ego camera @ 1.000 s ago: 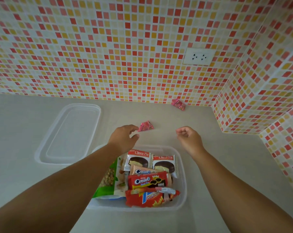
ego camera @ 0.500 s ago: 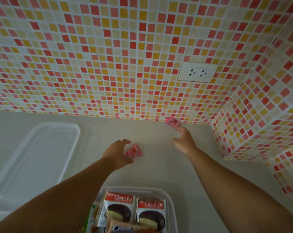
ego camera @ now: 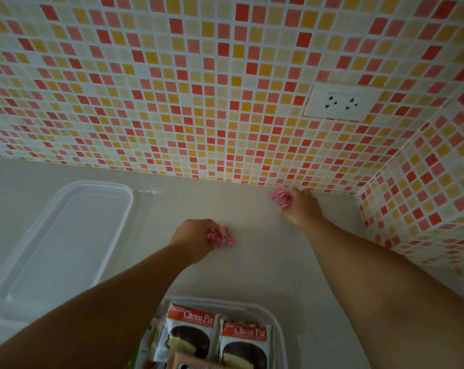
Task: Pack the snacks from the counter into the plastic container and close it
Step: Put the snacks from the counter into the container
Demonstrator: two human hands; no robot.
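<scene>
Lying flat on the pale counter [ego camera: 252,267] at about nine o'clock: the clear container lid [ego camera: 63,246], upside up or down impossible to tell, well apart from both hands.

Reaching forward from seven o'clock toward the centre: the left hand [ego camera: 192,239], fingers curling round a pink candy wrapper [ego camera: 220,237] and gripping it just right of the knuckles, the wrapper sitting at or just above the counter surface; actual contact with the counter not discernible.

Sitting at six o'clock, cut off by the lower edge: the clear plastic container [ego camera: 274,319], open, holding two Choco Pie packs [ego camera: 196,331] side by side, label ends pointing toward the wall, with a strip of green packet [ego camera: 137,354] showing at the container's left side and a tan cookie pack [ego camera: 196,362] overlapping the pies' near ends.

Stretching toward one o'clock, right up at the seam between counter and wall: the right hand [ego camera: 304,209], fingers pinching a second pink candy wrapper [ego camera: 280,197], that wrapper poking out to the left of the fingertips, slightly blurred.

Rising behind everything from ten to two o'clock: the mosaic tile wall [ego camera: 198,89] in red, orange and cream, carrying a white double socket [ego camera: 341,102] at about one o'clock, and turning a corner at three o'clock.
</scene>
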